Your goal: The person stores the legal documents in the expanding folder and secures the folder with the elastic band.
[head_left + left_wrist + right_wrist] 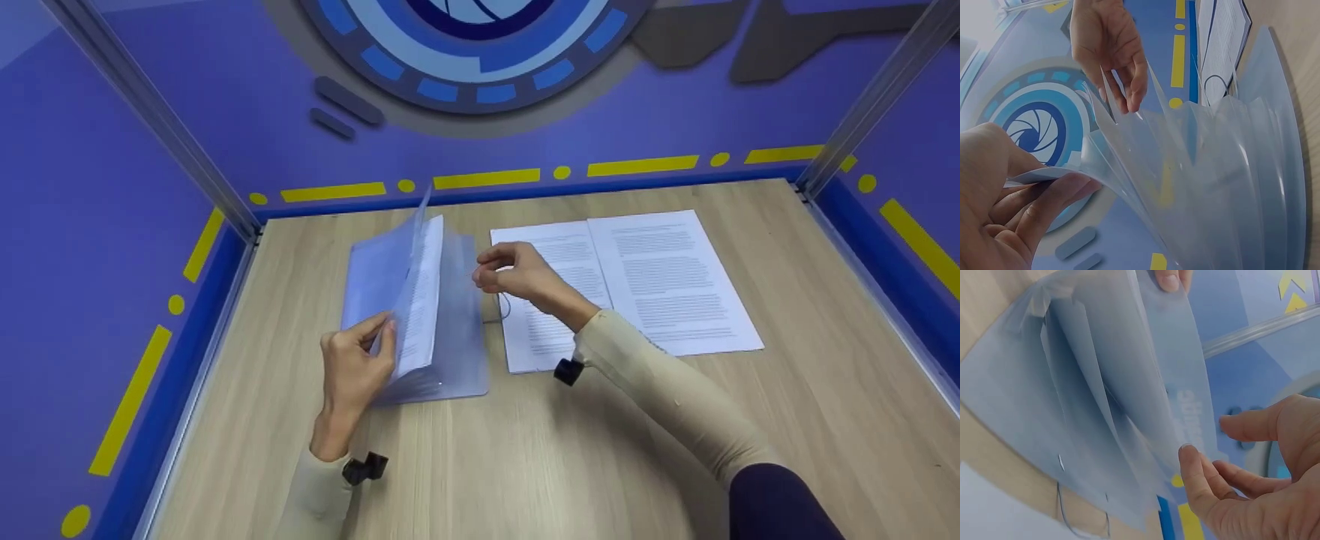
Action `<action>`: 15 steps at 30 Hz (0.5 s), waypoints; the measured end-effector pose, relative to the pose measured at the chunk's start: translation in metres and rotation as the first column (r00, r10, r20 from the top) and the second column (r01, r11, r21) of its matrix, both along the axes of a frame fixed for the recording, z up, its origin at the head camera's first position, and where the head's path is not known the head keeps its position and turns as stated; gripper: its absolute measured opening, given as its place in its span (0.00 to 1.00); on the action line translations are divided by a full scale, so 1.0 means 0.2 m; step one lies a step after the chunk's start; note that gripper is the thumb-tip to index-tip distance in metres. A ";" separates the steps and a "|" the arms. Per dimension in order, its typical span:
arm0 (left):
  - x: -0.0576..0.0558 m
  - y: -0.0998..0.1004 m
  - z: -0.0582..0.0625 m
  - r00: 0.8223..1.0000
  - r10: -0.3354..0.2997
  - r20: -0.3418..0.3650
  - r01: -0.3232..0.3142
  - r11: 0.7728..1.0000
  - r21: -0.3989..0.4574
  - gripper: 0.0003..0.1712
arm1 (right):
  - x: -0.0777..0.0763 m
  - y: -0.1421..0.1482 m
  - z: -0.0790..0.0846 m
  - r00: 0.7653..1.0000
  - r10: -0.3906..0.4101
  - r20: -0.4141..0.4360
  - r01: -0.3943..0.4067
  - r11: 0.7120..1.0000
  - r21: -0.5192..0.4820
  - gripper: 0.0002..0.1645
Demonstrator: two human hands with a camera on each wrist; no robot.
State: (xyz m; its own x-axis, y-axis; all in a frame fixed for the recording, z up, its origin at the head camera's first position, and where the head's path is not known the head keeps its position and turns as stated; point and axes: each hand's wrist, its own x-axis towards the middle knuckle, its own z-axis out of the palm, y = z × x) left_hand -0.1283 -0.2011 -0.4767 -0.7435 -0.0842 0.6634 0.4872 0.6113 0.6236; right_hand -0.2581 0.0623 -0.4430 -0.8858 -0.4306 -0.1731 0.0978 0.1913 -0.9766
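A translucent plastic accordion folder stands partly fanned out on the table, with printed sheets among its leaves. My left hand pinches the raised cover at its near left edge, thumb against fingers, as the left wrist view shows with the cover. Over the folder's right side hovers my right hand, its fingers slightly bent. In the right wrist view, thumb and fingertips are apart, near the cover's edge, with nothing visibly held. A thin elastic loop hangs from the folder's right side.
Two printed stacks or sheets lie side by side right of the folder: a left one partly under my right forearm, and a right one. The wooden table is bounded by blue-purple panels at the back and sides.
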 end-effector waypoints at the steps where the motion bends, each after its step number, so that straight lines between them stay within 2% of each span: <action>1: 0.00 0.00 0.00 1.000 0.004 0.000 -0.004 1.000 0.000 0.10 | 0.00 0.02 0.00 1.000 -0.002 -0.008 0.002 1.000 0.009 0.23; 15: 0.00 0.00 -0.01 1.000 0.018 0.008 -0.018 1.000 0.002 0.09 | -0.05 0.31 0.05 0.998 -0.064 -0.028 0.066 0.993 0.095 0.23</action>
State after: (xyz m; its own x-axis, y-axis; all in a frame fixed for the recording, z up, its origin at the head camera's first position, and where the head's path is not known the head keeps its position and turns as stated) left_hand -0.1277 -0.2002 -0.4780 -0.7470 -0.0993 0.6573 0.4711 0.6186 0.6288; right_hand -0.2687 0.1253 -0.4327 -0.9160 -0.3544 -0.1882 0.0890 0.2779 -0.9565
